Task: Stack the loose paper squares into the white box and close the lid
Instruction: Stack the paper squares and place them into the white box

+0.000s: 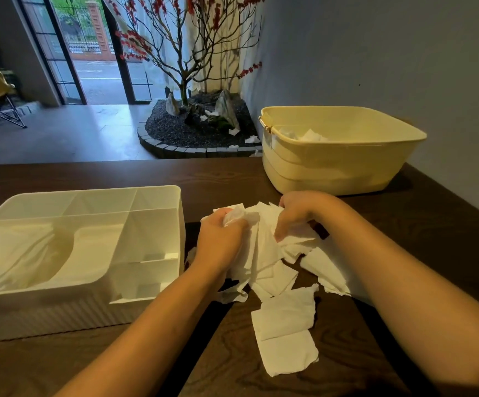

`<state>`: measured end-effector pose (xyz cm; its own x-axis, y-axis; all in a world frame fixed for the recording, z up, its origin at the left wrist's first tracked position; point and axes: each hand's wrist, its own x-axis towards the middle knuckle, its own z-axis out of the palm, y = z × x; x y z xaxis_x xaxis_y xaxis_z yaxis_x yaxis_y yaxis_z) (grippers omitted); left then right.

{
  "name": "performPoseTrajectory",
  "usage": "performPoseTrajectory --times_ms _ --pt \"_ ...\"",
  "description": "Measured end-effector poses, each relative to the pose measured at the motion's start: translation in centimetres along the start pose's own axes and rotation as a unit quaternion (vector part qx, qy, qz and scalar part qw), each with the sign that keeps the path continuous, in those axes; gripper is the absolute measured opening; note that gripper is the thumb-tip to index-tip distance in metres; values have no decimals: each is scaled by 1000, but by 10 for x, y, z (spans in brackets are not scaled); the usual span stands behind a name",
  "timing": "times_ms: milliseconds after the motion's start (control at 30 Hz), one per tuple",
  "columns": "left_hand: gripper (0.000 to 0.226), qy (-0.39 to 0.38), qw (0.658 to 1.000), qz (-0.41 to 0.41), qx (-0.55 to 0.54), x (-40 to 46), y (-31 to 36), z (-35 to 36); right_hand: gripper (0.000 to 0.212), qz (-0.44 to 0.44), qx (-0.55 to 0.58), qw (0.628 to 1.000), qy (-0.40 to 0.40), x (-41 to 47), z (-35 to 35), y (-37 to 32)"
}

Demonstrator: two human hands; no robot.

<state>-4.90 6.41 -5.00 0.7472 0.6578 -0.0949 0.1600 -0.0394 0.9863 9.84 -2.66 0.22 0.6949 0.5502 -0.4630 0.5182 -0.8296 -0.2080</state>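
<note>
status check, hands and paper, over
Left hand grips crumpled paper squares; right hand pressing pile. White box open. Nothing in the way.

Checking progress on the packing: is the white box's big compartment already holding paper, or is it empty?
Holding paper. White sheets lie crumpled inside the white box's big left compartment, seen through its curved top opening. How full, cannot tell.
</note>
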Motion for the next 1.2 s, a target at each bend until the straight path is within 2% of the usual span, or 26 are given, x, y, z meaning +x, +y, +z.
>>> performPoseTrajectory --times_ms 133,233,333,433,600,733,800,900,1067,1133,1200 --pt "23 6 999 -2 -31 -1 -1 2 53 -7 61 998 -22 -1 4 7" --pt "15 4 998 7 -58 -3 0 4 43 -40 174 984 -21 -8 11 23" --pt "15 1 998 8 -69 -3 0 3 29 -89 309 947 -26 -20 16 39" --pt "20 -1 997 4 -78 -3 0 4 32 -119 403 908 0 -27 27 49" --pt "19 0 994 6 -111 -2 0 5 28 -128 556 815 100 -32 41 53" --pt "16 5 993 37 -112 -1 -5 8 24 -110 603 771 174 -35 43 54" --pt "17 7 994 52 -100 0 -7 8 23 -104 608 764 187 -37 46 49" --pt "17 3 994 59 -93 0 -9 6 16 -117 615 759 182 -39 49 44" --pt "23 23 990 92 -102 -4 -5 5 20 -142 608 762 173 -41 51 40" --pt "20 37 985 98 -137 -5 -2 3 23 -155 613 754 178 -41 54 38" --pt "18 36 980 104 -164 -7 1 0 27 -170 633 729 195 -42 55 34"
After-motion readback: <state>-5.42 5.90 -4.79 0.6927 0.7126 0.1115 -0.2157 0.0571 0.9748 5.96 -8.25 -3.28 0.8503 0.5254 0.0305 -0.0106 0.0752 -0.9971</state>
